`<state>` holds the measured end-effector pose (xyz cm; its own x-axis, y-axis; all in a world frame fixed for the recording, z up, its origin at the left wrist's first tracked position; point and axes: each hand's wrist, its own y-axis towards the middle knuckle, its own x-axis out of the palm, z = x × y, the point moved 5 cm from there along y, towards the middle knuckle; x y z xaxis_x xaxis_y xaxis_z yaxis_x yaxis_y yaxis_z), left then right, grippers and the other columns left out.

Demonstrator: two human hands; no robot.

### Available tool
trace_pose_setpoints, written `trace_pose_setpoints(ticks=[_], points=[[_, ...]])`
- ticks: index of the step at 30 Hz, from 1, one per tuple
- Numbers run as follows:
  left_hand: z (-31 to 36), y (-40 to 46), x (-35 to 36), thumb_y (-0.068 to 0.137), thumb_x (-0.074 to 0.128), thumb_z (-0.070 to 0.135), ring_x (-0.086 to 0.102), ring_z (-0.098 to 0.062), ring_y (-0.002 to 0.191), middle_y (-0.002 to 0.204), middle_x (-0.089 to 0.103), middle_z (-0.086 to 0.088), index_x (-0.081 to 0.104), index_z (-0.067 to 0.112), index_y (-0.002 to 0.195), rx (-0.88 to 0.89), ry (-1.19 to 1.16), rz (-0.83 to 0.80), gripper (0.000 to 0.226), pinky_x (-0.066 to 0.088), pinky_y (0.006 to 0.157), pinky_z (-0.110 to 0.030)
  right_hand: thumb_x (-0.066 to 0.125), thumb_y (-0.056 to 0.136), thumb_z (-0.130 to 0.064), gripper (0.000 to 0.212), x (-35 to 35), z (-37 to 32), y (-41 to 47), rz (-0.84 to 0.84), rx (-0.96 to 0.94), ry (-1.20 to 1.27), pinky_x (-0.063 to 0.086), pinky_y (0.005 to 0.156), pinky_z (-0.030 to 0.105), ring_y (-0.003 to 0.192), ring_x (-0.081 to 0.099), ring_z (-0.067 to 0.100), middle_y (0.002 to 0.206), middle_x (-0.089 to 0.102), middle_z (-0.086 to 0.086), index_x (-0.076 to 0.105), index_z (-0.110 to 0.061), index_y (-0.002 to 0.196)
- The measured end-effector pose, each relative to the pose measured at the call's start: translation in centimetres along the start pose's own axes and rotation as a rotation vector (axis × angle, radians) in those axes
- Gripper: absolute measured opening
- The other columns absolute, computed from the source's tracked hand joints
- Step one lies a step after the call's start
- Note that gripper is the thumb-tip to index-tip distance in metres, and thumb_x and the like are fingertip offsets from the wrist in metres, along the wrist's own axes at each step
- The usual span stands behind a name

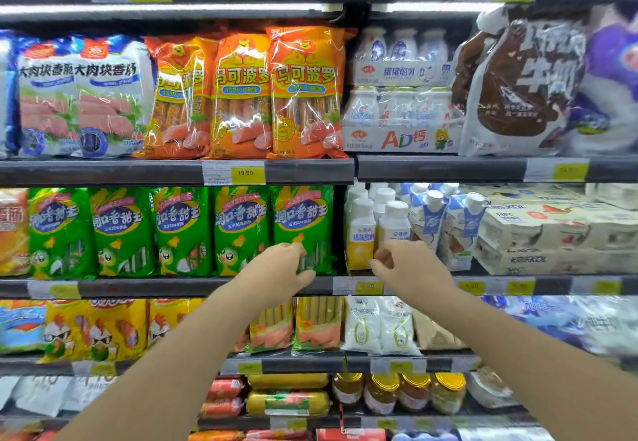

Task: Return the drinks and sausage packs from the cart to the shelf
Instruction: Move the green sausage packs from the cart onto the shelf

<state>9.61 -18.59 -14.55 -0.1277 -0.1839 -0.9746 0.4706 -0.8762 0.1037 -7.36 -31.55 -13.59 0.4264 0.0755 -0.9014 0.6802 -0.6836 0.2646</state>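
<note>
The dark multi-tier metal shelf (103, 171) fills the frame. At centre, the rightmost green glossy plastic sausage pack (303, 219) is gripped at its lower edge by the left hand (279, 273). The small white plastic drink bottle (393, 223) is touched by the right hand (411, 268), fingers loosely curled, empty. The pack is judged light, floppy, slippery; best taken by its sides

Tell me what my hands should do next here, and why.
Probably let go and draw both hands back toward the cart for more. The left hand grips the rightmost green sausage pack, already upright in its row, and the right hand touches the white drink bottle, already standing on the shelf.
</note>
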Motion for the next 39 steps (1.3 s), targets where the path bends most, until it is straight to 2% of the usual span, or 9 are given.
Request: trace_pose_setpoints(ticks=[6,10,15,21,25,30,33,36,39], points=[[3.5,-0.6,0.7,0.095,0.055,0.047,0.047,-0.023,0.131,0.145,0.048,-0.006,0.037,0.014,0.148,0.016,-0.019,-0.004,0.065,0.042,0.105,-0.036,0.056,0.094,-0.039,0.025,-1.8,3.8,-1.3,0.117,-0.100,-0.277,0.049,0.075,0.029,0.095,0.057,0.019,0.095,0.058,-0.002,0.063,-0.017,0.102],[7.0,0.1,1.1,0.094,0.059,0.047,0.042,-0.025,0.136,0.149,0.041,-0.007,0.034,0.013,0.150,0.026,0.009,0.011,0.070,0.041,0.108,-0.039,0.058,0.091,-0.040,0.038,-3.3,5.7,-1.4,0.164,-0.144,-0.386,0.048,0.090,0.032,0.109,0.054,0.023,0.114,0.060,0.003,0.059,-0.015,0.119],[10.5,0.9,2.0,0.094,0.055,0.047,0.043,-0.028,0.132,0.143,0.044,-0.010,0.037,0.008,0.146,0.016,0.191,-0.019,0.067,0.045,0.105,-0.045,0.058,0.092,-0.043,0.041,-4.3,8.4,-1.0,0.138,-0.161,-0.437,0.046,0.095,0.035,0.115,0.054,0.026,0.121,0.059,0.007,0.055,-0.013,0.121],[12.0,0.5,2.1,0.093,0.055,0.051,0.041,-0.032,0.134,0.147,0.041,-0.013,0.032,0.008,0.148,-0.063,0.237,-0.086,0.073,0.042,0.107,-0.046,0.061,0.092,-0.039,0.044,-4.5,9.9,-1.4,0.065,-0.218,-0.503,0.045,0.093,0.036,0.116,0.054,0.027,0.123,0.058,0.009,0.053,-0.011,0.126],[11.7,0.2,1.6,0.093,0.057,0.051,0.042,-0.032,0.133,0.146,0.041,-0.013,0.032,0.007,0.148,-0.101,0.232,-0.097,0.075,0.043,0.107,-0.045,0.061,0.092,-0.038,0.039,-4.2,10.0,-1.4,0.041,-0.208,-0.483,0.048,0.084,0.034,0.108,0.058,0.026,0.114,0.060,0.007,0.054,-0.012,0.120],[10.3,1.3,0.1,0.093,0.059,0.048,0.046,-0.031,0.134,0.149,0.042,-0.015,0.030,0.004,0.150,-0.146,0.127,-0.044,0.078,0.044,0.104,-0.040,0.060,0.093,-0.046,0.042,-3.5,9.0,-0.6,-0.044,-0.071,-0.355,0.049,0.068,0.036,0.098,0.065,0.028,0.106,0.065,0.007,0.055,-0.010,0.115],[9.5,2.8,-0.5,0.092,0.063,0.046,0.054,-0.030,0.125,0.142,0.050,-0.016,0.033,0.001,0.147,-0.156,0.043,0.005,0.078,0.050,0.094,-0.037,0.060,0.093,-0.048,0.039,-2.7,7.8,0.1,-0.098,-0.017,-0.337,0.048,0.066,0.035,0.091,0.066,0.030,0.096,0.062,0.007,0.058,-0.010,0.102],[9.1,4.2,-0.1,0.091,0.067,0.038,0.058,-0.032,0.116,0.131,0.056,-0.019,0.038,-0.001,0.138,-0.147,-0.007,0.039,0.068,0.049,0.085,-0.037,0.063,0.091,-0.051,0.041,-1.6,7.2,1.1,-0.123,0.076,-0.282,0.049,0.067,0.034,0.080,0.059,0.028,0.088,0.053,0.005,0.050,-0.012,0.086],[8.6,5.5,0.7,0.090,0.070,0.028,0.062,-0.031,0.096,0.118,0.060,-0.020,0.037,0.001,0.127,-0.166,-0.090,0.052,0.056,0.047,0.069,-0.034,0.064,0.089,-0.052,0.047,-0.2,7.0,2.0,-0.154,0.150,-0.239,0.046,0.063,0.033,0.074,0.058,0.027,0.084,0.056,0.005,0.046,-0.013,0.070]])
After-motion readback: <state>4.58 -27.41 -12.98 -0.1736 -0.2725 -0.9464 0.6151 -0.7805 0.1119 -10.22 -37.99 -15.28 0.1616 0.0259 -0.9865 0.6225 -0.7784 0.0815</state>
